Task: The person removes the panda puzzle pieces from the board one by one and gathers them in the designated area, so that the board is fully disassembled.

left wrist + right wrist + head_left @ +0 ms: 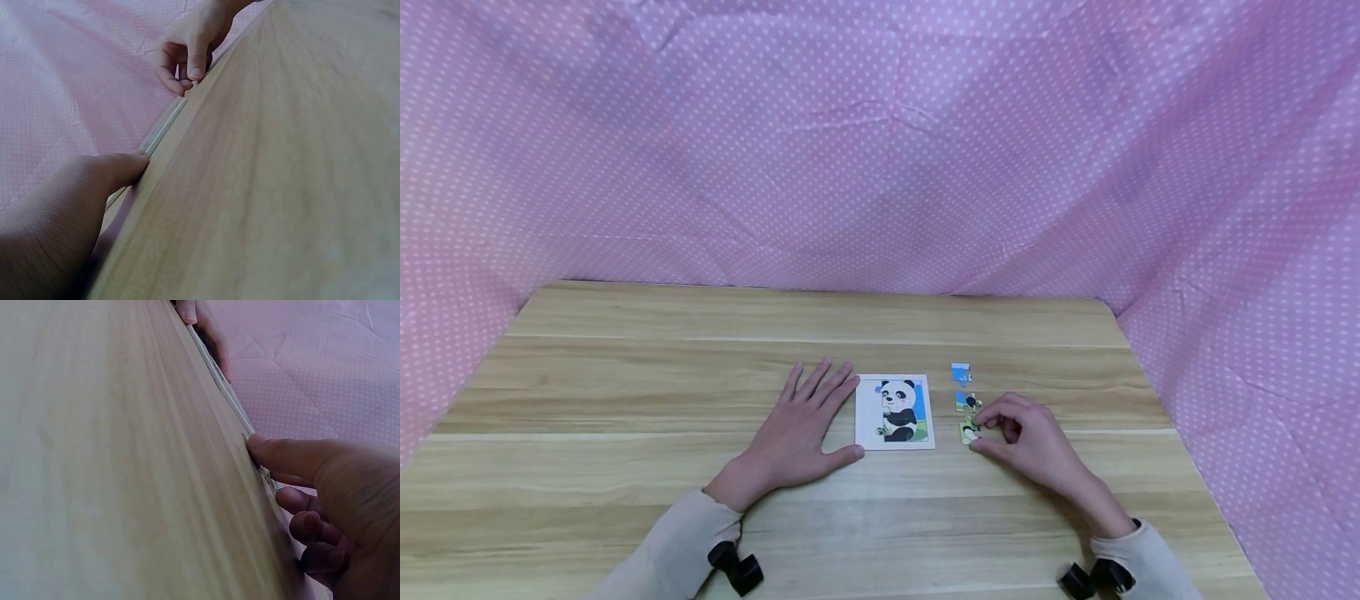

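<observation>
A white-framed panda jigsaw board (895, 446) lies flat on the table, with a bare white strip along its picture's left side. My left hand (797, 429) rests with fingers spread, its fingertips and thumb at the board's left edge. To the board's right, three loose jigsaw pieces form a column: a blue top piece (960, 372), a blue, black and green middle piece (964, 402) and a green bottom piece (966, 433). Thumb and forefinger of my right hand (1033, 437) pinch the bottom piece, partly covering it. In the right wrist view, the thumb (281, 453) touches its thin edge.
The wooden table (625, 392) stretches out on all sides of the board. Behind and beside it hangs a pink cloth (880, 167) with white dots. Black wrist cameras sit at both sleeves, the left camera (737, 568) and the right camera (1093, 578).
</observation>
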Tool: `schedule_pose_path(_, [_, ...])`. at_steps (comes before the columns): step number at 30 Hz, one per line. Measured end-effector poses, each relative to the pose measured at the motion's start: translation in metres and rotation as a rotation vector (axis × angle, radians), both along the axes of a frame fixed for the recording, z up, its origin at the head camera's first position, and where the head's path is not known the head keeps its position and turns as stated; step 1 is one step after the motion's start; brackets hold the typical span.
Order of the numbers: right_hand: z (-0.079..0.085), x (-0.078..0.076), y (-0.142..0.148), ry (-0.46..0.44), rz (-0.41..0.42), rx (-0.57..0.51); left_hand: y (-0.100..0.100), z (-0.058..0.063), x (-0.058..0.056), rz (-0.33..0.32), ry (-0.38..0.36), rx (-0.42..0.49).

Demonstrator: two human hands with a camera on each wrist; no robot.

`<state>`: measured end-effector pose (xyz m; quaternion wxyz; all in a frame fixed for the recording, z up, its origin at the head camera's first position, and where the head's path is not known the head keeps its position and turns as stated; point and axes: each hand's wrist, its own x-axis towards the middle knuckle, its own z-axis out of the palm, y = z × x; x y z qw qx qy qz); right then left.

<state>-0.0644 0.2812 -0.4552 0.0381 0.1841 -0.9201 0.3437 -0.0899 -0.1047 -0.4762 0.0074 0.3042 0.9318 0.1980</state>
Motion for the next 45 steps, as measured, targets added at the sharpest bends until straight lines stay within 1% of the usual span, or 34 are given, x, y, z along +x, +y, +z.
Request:
schedule_pose_path(7, [0.002,0.0,-0.001,0.006,-0.002,-0.005,0.0,-0.001,0.0,-0.003,0.01,0.006])
schedule_pose_path(12, [0.004,0.0,-0.003,0.031,0.005,-0.019,-0.001,0.0,0.001,-0.004,0.023,0.009])
schedule_pose_path(15, [0.007,0.0,-0.006,0.041,0.007,-0.015,-0.001,0.001,0.001,0.0,0.016,-0.001])
schedule_pose_path(17, [0.009,0.0,-0.009,0.029,0.002,-0.011,-0.001,0.002,0.001,0.001,0.012,-0.01])
schedule_pose_path(23, [0.018,-0.002,-0.021,-0.013,-0.002,0.001,0.0,0.004,0.001,0.006,-0.004,-0.029])
schedule_pose_path(29, [0.021,-0.008,-0.035,0.017,0.034,0.005,0.0,0.003,0.0,0.004,0.0,-0.025])
schedule_pose_path(33, [0.023,-0.01,-0.044,0.016,0.041,0.023,-0.001,0.001,0.0,0.003,0.0,-0.013])
schedule_pose_path(38, [0.027,-0.013,-0.056,0.013,0.047,0.019,-0.001,0.0,0.0,0.002,0.002,-0.01])
schedule_pose_path(42, [0.029,-0.017,-0.066,0.017,0.054,0.027,0.0,0.002,0.0,0.002,-0.003,-0.02])
schedule_pose_path(45, [0.03,-0.019,-0.073,0.004,0.052,0.048,0.0,0.003,0.001,0.005,-0.005,-0.029])
